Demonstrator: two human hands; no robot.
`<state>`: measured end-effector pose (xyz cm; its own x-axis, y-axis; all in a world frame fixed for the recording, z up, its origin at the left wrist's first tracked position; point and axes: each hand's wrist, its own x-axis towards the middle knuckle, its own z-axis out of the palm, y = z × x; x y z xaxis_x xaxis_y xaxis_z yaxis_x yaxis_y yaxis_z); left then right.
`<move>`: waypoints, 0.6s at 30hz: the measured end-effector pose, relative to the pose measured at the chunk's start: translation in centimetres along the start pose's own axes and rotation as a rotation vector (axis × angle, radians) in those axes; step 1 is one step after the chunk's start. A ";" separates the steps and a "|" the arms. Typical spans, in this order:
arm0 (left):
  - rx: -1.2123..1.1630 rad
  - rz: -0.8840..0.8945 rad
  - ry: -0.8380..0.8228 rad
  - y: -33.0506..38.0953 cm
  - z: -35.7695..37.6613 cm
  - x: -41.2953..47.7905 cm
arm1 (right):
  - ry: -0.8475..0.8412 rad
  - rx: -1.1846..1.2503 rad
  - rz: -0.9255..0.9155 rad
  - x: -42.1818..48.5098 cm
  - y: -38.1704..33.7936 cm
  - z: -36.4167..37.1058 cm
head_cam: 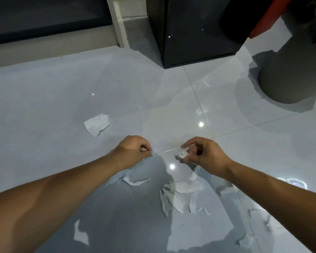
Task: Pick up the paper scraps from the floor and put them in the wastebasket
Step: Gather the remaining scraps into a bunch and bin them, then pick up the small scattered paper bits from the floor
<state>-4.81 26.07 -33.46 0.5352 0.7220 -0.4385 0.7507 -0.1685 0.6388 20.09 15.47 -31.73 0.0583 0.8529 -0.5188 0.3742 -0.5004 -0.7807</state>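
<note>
From the head view I see both hands low over the glossy floor [62, 99]. My left hand [133, 150] has its fingers curled together, pinching a tiny white scrap [153, 153] at the fingertips. My right hand [202, 154] has thumb and fingers closed on a small white wad [183, 154]. Taking the hands as landmark: one torn piece [97, 124] lies flat beyond the left hand, well apart from it; a heap of scraps [177, 196] lies just nearer me, between the forearms; a lone strip [135, 180] sits under the left wrist; more bits [81, 234] lie nearer still. The grey wastebasket [292, 70] stands far beyond the right hand, beside a black cabinet [199, 33].
</note>
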 end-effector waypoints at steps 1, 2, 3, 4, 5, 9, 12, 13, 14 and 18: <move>-0.057 -0.028 0.017 -0.2 -0.1 -0.2 | -0.042 -0.093 -0.014 -0.5 0.2 -0.5; -0.111 -0.052 0.030 -0.4 -0.2 -0.4 | -0.077 -0.193 -0.026 -1.1 0.6 -0.9; -0.162 -0.071 0.042 -0.6 -0.4 -0.5 | -0.106 -0.280 -0.036 -1.6 0.9 -1.2; -0.206 -0.085 0.053 -0.8 -0.5 -0.7 | -0.130 -0.364 -0.046 -2.1 1.4 -1.5; -0.233 -0.094 0.062 -0.9 -0.5 -0.7 | -0.146 -0.446 -0.058 -2.4 1.9 -1.6; -0.243 -0.128 0.079 -1.2 -0.8 -0.7 | -0.150 -0.556 -0.063 -2.3 3.3 -1.4; -0.212 -0.146 0.083 -1.6 -0.8 -1.0 | -0.169 -0.643 -0.124 -1.8 3.9 -1.1; -0.204 -0.148 0.074 -1.7 -0.8 -1.2 | -0.173 -0.657 -0.120 -1.8 3.9 -1.0; -0.199 -0.149 0.063 -1.8 -0.9 -1.4 | -0.163 -0.655 -0.112 -1.8 3.7 -0.9; -0.208 -0.150 0.006 -2.4 -2.6 -2.1 | -0.062 -0.400 -0.138 -1.7 1.9 0.0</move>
<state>-8.77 26.71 -32.42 0.4207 0.7329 -0.5346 0.7254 0.0821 0.6834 20.76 13.03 -32.34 -0.0682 0.8911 -0.4486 0.7048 -0.2752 -0.6539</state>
